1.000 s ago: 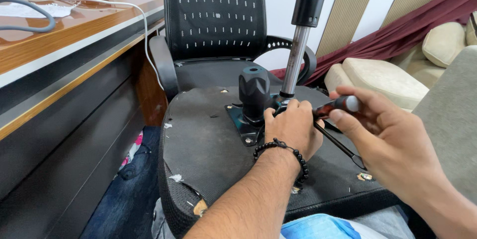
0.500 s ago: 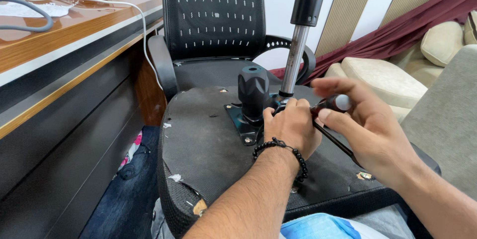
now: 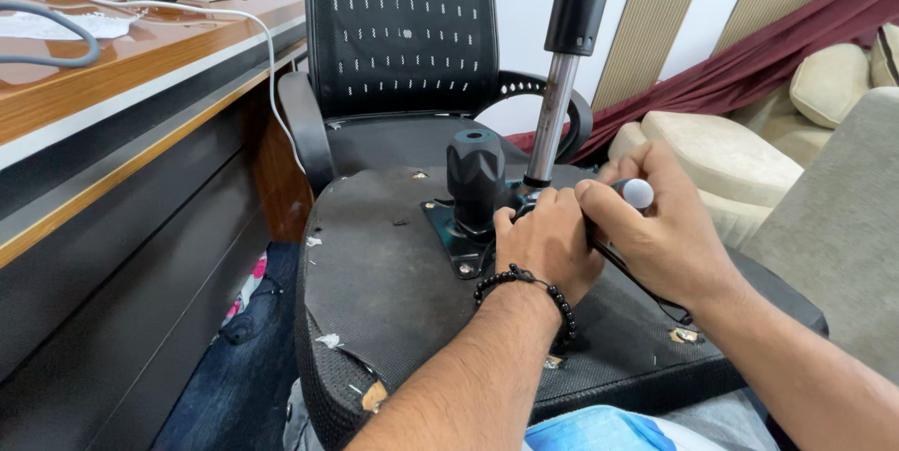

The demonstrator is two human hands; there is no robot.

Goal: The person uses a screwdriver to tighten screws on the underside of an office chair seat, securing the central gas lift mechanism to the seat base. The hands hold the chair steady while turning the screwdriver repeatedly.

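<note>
An upturned black chair seat (image 3: 375, 292) lies across my lap, its metal mechanism plate (image 3: 449, 236) facing up. A black round knob (image 3: 475, 175) and a chrome gas-lift cylinder (image 3: 554, 118) stand on the plate. My left hand (image 3: 543, 245), with a black bead bracelet at the wrist, rests on the mechanism beside the knob, and what its fingers touch is hidden. My right hand (image 3: 660, 231) is closed around a screwdriver (image 3: 637, 193) with a white-capped handle, just right of my left hand. The screwdriver's tip is hidden behind my fingers.
A black mesh office chair (image 3: 403, 48) stands behind the seat. A wooden desk (image 3: 112, 86) with a white cable and a small box runs along the left. Beige cushions (image 3: 712, 147) and a grey sofa arm (image 3: 843, 217) are on the right. Blue cloth lies on the floor.
My right hand has turned over the screwdriver handle and closed in against my left hand; the handle's white cap now faces up. My left hand has stayed on the mechanism.
</note>
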